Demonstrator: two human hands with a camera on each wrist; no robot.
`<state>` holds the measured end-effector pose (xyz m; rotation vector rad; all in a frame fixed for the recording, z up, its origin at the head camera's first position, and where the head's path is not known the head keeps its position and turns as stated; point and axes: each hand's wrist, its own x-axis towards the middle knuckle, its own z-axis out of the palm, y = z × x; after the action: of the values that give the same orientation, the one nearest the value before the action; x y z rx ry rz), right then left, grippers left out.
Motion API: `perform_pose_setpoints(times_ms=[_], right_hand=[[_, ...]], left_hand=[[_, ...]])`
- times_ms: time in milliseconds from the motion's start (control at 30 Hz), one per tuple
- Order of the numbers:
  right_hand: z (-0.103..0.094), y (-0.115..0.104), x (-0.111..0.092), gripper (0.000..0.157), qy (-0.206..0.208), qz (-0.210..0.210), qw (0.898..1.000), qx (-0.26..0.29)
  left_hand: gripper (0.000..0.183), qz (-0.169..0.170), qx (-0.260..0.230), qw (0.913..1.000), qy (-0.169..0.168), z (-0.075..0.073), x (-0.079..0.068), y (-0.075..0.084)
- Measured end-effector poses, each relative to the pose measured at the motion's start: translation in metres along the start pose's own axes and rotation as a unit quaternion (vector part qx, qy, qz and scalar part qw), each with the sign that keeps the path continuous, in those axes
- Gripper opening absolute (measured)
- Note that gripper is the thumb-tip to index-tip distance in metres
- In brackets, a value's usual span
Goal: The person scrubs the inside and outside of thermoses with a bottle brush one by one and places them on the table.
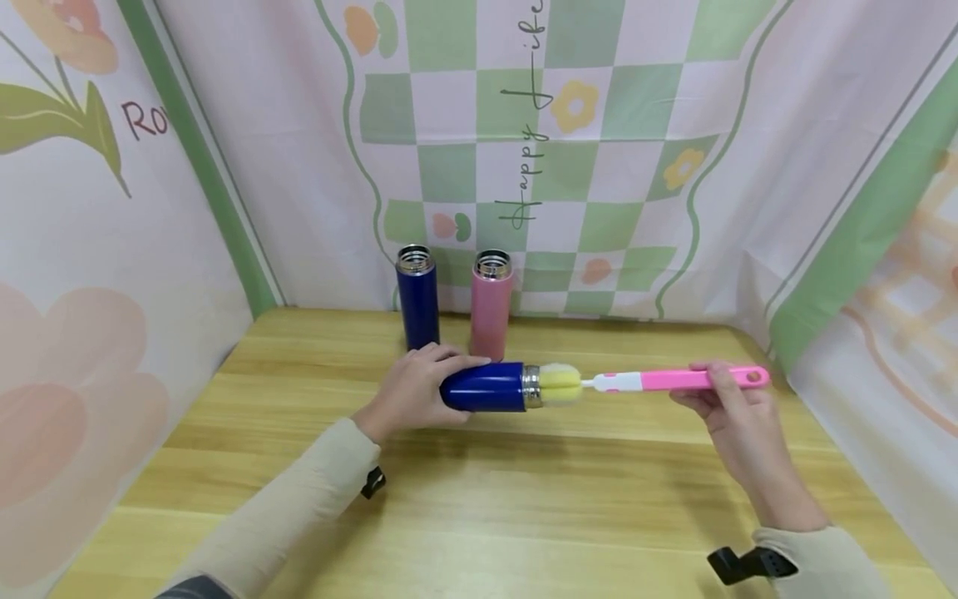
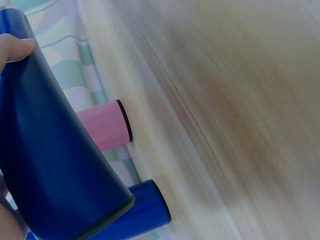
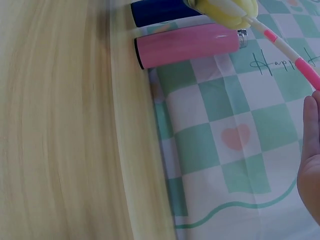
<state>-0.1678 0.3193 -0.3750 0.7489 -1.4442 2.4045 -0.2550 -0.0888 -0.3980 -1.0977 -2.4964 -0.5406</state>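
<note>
My left hand [image 1: 422,387] grips a blue thermos bottle [image 1: 485,388], tipped on its side with its steel mouth facing right. In the left wrist view, the thumb lies across this blue bottle [image 2: 55,135], which is held above the table. My right hand [image 1: 741,420] holds a bottle brush [image 1: 677,380] by its pink end. The brush's yellow and white sponge head [image 1: 560,384] is at the bottle's mouth; whether its tip is inside cannot be told. In the right wrist view, the sponge head [image 3: 227,9] is partly cut off by the frame.
Behind the hands, a second blue bottle [image 1: 419,304] and a pink bottle [image 1: 491,312] stand upright without lids near the back of the wooden table [image 1: 524,516]. A checkered cloth [image 1: 516,108] hangs behind them. Patterned curtains close in both sides.
</note>
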Motion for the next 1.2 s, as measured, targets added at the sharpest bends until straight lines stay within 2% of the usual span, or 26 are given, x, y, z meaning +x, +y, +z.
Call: perform_pose_setpoints(times_ms=[300, 567, 633, 767, 900, 1067, 1200], right_hand=[[0.01, 0.013, -0.003, 0.031, 0.018, 0.014, 1.0, -0.007], [0.011, 0.019, -0.001, 0.032, -0.025, 0.005, 1.0, 0.013], [0.012, 0.023, -0.001, 0.032, -0.025, 0.006, 1.0, 0.009], [0.026, 0.034, -0.003, 0.029, -0.013, 0.036, 0.998, -0.053], [0.043, 0.042, -0.002, 0.03, -0.004, 0.078, 0.987, -0.138], [0.049, 0.043, 0.001, 0.031, -0.015, 0.107, 0.984, -0.145], [0.049, 0.044, 0.003, 0.03, -0.013, 0.108, 0.983, -0.146]], left_hand=[[0.072, 0.014, -0.019, 0.9997, 0.007, 0.002, 0.003, 0.006], [0.072, 0.0, -0.027, 0.9996, 0.001, 0.002, 0.005, 0.01], [0.072, -0.002, -0.026, 0.9997, -0.001, 0.002, 0.007, 0.013], [0.073, 0.013, -0.032, 0.9993, -0.017, 0.005, 0.012, 0.021], [0.073, 0.023, -0.038, 0.9987, -0.027, 0.007, 0.017, 0.029], [0.073, 0.021, -0.041, 0.9989, -0.008, 0.005, 0.017, 0.031], [0.072, 0.024, -0.036, 0.999, -0.01, 0.004, 0.016, 0.028]])
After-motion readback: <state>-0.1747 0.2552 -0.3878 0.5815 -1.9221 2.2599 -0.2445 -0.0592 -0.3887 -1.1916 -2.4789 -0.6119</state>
